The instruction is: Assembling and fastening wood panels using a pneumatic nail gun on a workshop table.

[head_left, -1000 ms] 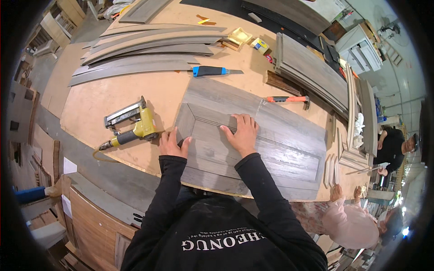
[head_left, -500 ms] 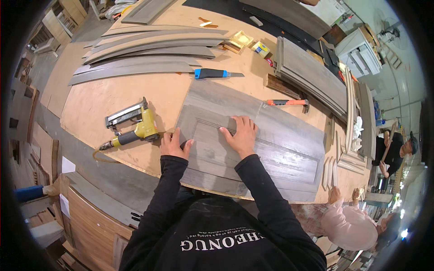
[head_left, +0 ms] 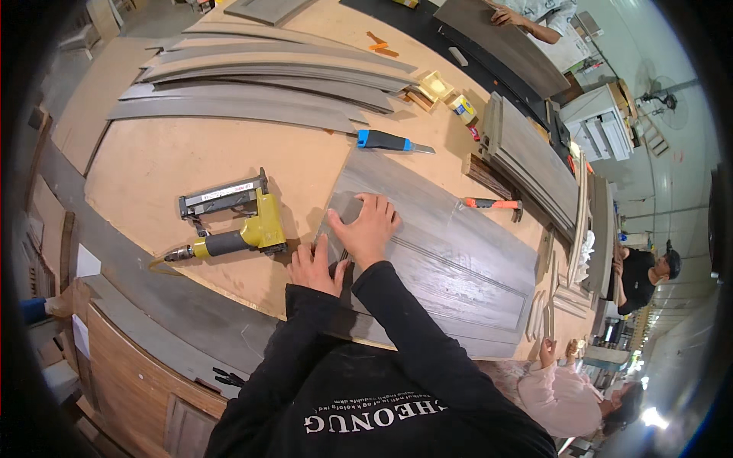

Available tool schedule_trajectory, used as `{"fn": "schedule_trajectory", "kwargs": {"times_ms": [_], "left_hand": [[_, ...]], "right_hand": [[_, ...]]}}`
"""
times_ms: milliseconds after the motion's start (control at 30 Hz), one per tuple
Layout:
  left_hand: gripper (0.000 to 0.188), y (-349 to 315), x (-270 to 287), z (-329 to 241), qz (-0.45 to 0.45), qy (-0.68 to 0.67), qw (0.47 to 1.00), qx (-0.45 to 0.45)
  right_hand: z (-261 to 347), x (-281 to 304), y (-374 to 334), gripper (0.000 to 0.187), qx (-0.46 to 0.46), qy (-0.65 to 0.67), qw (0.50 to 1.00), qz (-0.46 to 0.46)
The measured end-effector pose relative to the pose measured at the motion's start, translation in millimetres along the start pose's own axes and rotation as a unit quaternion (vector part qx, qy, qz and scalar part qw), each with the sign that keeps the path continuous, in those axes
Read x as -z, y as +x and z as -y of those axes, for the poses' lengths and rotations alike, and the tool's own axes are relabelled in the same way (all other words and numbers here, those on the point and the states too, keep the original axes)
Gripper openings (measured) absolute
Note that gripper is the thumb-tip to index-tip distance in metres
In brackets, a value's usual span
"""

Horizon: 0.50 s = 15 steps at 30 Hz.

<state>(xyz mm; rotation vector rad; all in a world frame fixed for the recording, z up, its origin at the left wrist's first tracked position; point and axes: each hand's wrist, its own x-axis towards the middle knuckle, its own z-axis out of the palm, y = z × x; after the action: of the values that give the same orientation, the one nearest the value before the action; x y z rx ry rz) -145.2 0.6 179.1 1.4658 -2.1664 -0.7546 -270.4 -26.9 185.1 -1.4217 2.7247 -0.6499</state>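
A person in black sleeves bends over a grey panel [head_left: 458, 263] with both hands on its left end. The panel lies flat along the near side of a tan table [head_left: 175, 153]. The left hand [head_left: 314, 269] sits at the panel's left edge, fingers and thumb spread; whether its fingertips hook over that edge cannot be told. The right hand [head_left: 368, 231] rests just beyond it on the panel's face, palm down, thumb parted from the fingers, nothing grasped.

To the left of the hands, a yellow nailer [head_left: 262, 223] lies on its side, its hose end toward the table's near edge. A knife [head_left: 385, 141] with a blue and black handle lies just past the panel's far left corner, blade pointing right. An orange-handled hammer [head_left: 495, 204] lies at the panel's far edge.

Grey strips [head_left: 252, 80] lie heaped across the far left of the table. A yellow tray [head_left: 435, 86] and a small box [head_left: 462, 108] stand between them and a stack of boards [head_left: 538, 164] at right.

Around the table, a co-worker in pink [head_left: 561, 401] handles narrow pieces at the right end, another in black [head_left: 643, 278] stands farther off, and a third person's hand [head_left: 504, 15] touches a dark board [head_left: 496, 42] at the top.
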Motion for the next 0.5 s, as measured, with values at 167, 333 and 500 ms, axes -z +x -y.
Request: {"fn": "schedule_trajectory", "kwargs": {"times_ms": [167, 333, 500], "left_hand": [[0.061, -1, 12, 13, 0.043, -0.03, 0.999, 0.004], [0.061, 24, 93, 51, -0.012, 0.034, 0.996, -0.083], [0.07, 61, 118, 98, 0.083, 0.212, 0.971, -0.076]], "right_hand": [[6, -8, 0, 0.046, 0.0, -0.009, 1.0, -0.004], [2, -4, 6, 0.046, -0.008, -0.025, 1.0, -0.01], [6, -2, 5, 0.047, -0.008, -0.006, 1.0, -0.025]]}}
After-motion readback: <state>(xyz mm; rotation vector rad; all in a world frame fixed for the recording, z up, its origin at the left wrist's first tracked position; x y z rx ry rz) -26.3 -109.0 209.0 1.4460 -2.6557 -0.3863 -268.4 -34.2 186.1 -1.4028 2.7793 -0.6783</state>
